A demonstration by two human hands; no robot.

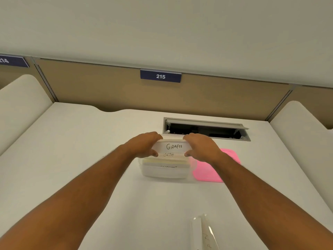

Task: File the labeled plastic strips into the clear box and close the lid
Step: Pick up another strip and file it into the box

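Observation:
A clear box [164,171] stands open on the white desk, with several labeled plastic strips upright inside it. The rear strip reads "GIRAFEE" [173,146]; one in front of it reads "BETA" [168,155]. My left hand [144,145] pinches the left end of the GIRAFEE strip, and my right hand [200,147] pinches its right end. The strip sticks up above the box rim. The pink lid [207,173] lies flat on the desk, just right of the box. Another clear strip [202,231] with faint writing lies near the desk's front edge.
An open cable tray slot [205,129] is cut into the white desk [90,150] right behind the box. A tan partition with a "215" sign [160,76] closes the back. Rounded side dividers stand at the left and right.

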